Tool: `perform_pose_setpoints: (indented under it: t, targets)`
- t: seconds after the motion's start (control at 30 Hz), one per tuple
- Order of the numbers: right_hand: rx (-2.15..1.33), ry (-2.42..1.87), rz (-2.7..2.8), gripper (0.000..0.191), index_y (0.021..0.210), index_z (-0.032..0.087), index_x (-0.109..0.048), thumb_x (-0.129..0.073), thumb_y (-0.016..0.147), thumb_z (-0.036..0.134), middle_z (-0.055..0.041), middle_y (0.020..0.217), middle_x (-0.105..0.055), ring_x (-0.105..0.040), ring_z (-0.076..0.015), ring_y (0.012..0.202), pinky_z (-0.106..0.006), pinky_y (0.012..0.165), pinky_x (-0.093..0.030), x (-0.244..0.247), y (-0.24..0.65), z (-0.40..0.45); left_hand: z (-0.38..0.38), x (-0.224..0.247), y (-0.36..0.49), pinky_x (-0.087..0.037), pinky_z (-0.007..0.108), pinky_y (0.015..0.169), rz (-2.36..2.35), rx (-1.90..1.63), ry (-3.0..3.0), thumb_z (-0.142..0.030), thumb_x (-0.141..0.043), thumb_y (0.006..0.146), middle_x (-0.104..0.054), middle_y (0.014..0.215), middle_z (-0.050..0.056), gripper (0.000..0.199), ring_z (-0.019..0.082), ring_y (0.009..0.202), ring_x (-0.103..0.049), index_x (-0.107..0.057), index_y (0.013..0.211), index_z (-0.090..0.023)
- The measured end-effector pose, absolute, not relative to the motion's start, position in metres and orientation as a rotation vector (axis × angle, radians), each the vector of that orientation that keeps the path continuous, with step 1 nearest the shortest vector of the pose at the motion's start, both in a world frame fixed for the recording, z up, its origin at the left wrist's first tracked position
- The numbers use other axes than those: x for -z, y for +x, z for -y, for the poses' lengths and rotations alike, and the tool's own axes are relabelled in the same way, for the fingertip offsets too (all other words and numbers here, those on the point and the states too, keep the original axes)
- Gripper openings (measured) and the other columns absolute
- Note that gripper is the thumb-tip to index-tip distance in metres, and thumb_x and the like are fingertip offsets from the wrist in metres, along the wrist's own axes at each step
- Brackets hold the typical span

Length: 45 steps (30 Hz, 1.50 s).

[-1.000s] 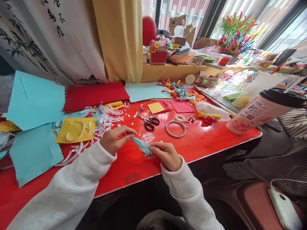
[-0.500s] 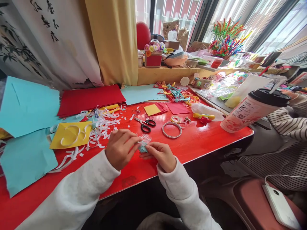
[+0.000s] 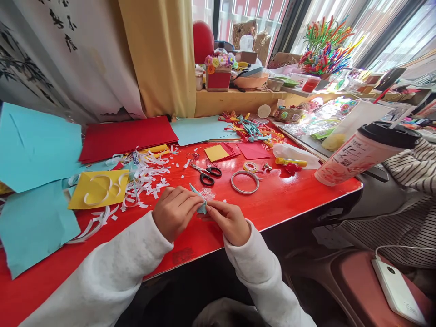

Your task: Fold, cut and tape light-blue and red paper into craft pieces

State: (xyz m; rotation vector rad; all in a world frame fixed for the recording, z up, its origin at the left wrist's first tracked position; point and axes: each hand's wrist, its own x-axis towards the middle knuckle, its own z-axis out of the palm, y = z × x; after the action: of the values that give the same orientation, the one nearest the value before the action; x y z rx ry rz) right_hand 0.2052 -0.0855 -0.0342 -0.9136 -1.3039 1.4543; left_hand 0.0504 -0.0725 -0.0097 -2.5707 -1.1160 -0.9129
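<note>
A small folded light-blue paper piece (image 3: pixel 202 209) is pinched between both hands above the red table's front part. My left hand (image 3: pixel 175 211) holds it from the left, fingers bent together, with a pointed blue tip sticking up beyond them. From the right, my right hand (image 3: pixel 230 221) grips its lower part between thumb and fingers. Beyond the hands lie black-handled scissors (image 3: pixel 206 174) with blades slightly apart. A roll of tape (image 3: pixel 250 166) and a pale ring (image 3: pixel 245 182) rest to their right.
White paper scraps (image 3: pixel 146 177) and a yellow sheet (image 3: pixel 98 189) lie left, beside large blue sheets (image 3: pixel 37 227). A lidded cup (image 3: pixel 364 154) stands at the right edge. A person's striped sleeve (image 3: pixel 415 170) shows at the far right.
A pointed blue paper tip now shows above my left fingers, which have closed further around the piece. One small white scrap now shows on the table past my right hand. The view has shifted slightly.
</note>
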Motion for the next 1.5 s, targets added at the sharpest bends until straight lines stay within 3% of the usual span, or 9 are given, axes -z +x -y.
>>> perform_pose_setpoints:
  t: [0.73, 1.5]
  targets:
    - [-1.054, -1.046, 1.636, 0.028, 0.099, 0.020, -0.060, -0.043, 0.077, 0.028, -0.0052, 0.084, -0.064, -0.060, -0.0185, 0.074, -0.031, 0.066, -0.049, 0.0354, 0.2055, 0.0890, 0.0745, 0.0105, 0.0548, -0.039, 0.032, 0.068, 1.305, 1.092, -2.646, -0.021, -0.048, 0.074, -0.061, 0.076, 0.003, 0.012, 0.016, 0.072, -0.052, -0.059, 0.079, -0.018]
    - [-0.839, -1.060, 1.732, 0.026, 0.095, 0.016, -0.061, -0.043, 0.076, 0.018, -0.0050, 0.078, -0.066, -0.061, -0.0127, 0.066, -0.022, 0.063, -0.049, 0.0322, 0.2036, 0.0904, 0.0759, 0.0075, 0.0570, -0.040, 0.033, 0.075, 1.392, 1.168, -2.641, -0.021, -0.050, 0.072, -0.062, 0.074, 0.002, 0.010, 0.014, 0.071, -0.054, -0.060, 0.074, -0.017]
